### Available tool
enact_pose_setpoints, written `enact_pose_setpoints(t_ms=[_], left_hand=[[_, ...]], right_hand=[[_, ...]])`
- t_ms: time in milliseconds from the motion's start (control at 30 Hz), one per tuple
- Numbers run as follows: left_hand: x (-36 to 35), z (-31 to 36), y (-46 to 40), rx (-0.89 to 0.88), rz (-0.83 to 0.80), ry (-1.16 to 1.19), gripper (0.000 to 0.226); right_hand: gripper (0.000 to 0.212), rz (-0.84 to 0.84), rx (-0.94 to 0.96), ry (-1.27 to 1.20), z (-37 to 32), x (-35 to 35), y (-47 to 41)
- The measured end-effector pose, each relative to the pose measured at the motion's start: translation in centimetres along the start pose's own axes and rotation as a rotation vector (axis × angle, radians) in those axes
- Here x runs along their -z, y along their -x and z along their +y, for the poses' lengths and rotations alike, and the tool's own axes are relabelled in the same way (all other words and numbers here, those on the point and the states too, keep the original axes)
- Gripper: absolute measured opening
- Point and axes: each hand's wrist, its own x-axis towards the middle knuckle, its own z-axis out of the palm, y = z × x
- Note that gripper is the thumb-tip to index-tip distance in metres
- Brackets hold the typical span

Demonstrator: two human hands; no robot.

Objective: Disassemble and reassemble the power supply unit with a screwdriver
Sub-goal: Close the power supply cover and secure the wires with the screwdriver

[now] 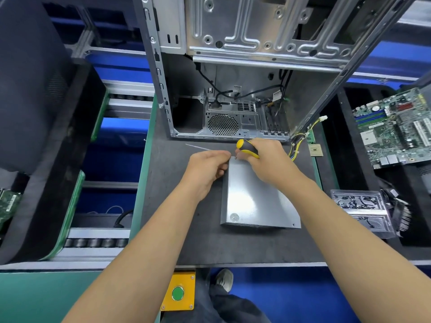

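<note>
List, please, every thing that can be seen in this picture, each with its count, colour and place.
power supply unit: one, grey, mat centre
screwdriver: one, yellow-black handle, at the unit's far corner
computer case: one, silver, open, behind the unit
cables: one bundle, yellow-black, right of the case
motherboard: one, green, far right
chip: one, gold, right of the cables
button: one, green on a yellow box, bench front
left hand: at the unit's far left corner
right hand: grips the screwdriver
</note>
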Motion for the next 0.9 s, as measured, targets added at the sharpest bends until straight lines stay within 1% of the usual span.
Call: enact_pose_setpoints(t_ms=[33,67,133,167,267,400,467,533,567,700,800,900], left_hand=[[0.0,0.0,-0.1,-0.007,-0.003,-0.027,0.005],[0.0,0.0,-0.1,-0.014,-0.007,-0.052,0.004],[-0.1,-0.1,-0.2,-0.030,-0.012,-0.084,0.004],[-0.2,0.0,-0.2,-0.038,-0.012,-0.096,0.004],[-0.4,0.0,-0.4,-0.053,-0.014,-0.128,0.006],[-0.4,0.0,-0.6,-0.040,-0.014,-0.128,0.008],[-0.4,-0.1,-0.7,-0.028,-0.016,-0.122,0.008],[-0.3,-0.2,-0.7,-0.022,-0.015,-0.122,0.008],[-0.3,-0.2,-0.8,-0.021,-0.016,-0.122,0.008],[-0.4,-0.4,-1.0,-0.018,-0.017,-0.102,0.013],[-0.4,-0.4,-1.0,-0.019,-0.014,-0.104,0.016],[-0.4,-0.5,-1.1,-0.016,-0.024,-0.098,0.015]], right_hand=[[0.020,-0.005,-0.018,-0.028,0.1,0.2,-0.1],[0.026,0.001,-0.030,-0.052,0.2,0.5,-0.1],[0.038,0.059,-0.041,-0.094,0.3,1.1,-0.1],[0.040,0.103,-0.048,-0.119,0.2,1.5,-0.1],[0.035,0.277,-0.110,-0.281,-0.4,2.5,0.0],[0.042,0.581,-0.146,-0.537,-0.9,3.9,-0.1],[0.051,0.661,-0.136,-0.577,-0.9,4.4,-0.2],[0.059,0.637,-0.169,-0.597,-0.8,4.5,-0.4],[0.059,0.605,-0.195,-0.613,-0.7,4.3,-0.5],[0.051,0.479,-0.259,-0.701,-0.2,3.3,-0.7],[0.047,0.435,-0.264,-0.667,0.1,2.5,-0.7],[0.053,0.425,-0.269,-0.621,0.1,2.1,-0.7]])
